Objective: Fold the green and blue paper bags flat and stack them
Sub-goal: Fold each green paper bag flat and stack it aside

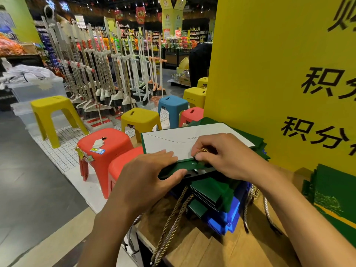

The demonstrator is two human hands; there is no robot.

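Observation:
A green paper bag lies flattened on top of a stack, its white inner side facing up. My left hand grips the bag's near green edge, thumb under it and fingers resting on the white face. My right hand pinches the bag's gold rope handle against the near edge. Beneath lies a stack of folded green bags and blue bags, with rope handles hanging over the wooden table's edge.
A tall yellow sign board stands right behind the stack. More green bags lean at the far right. Red stools, yellow stools and a blue stool stand on the floor left of the table, with brooms beyond.

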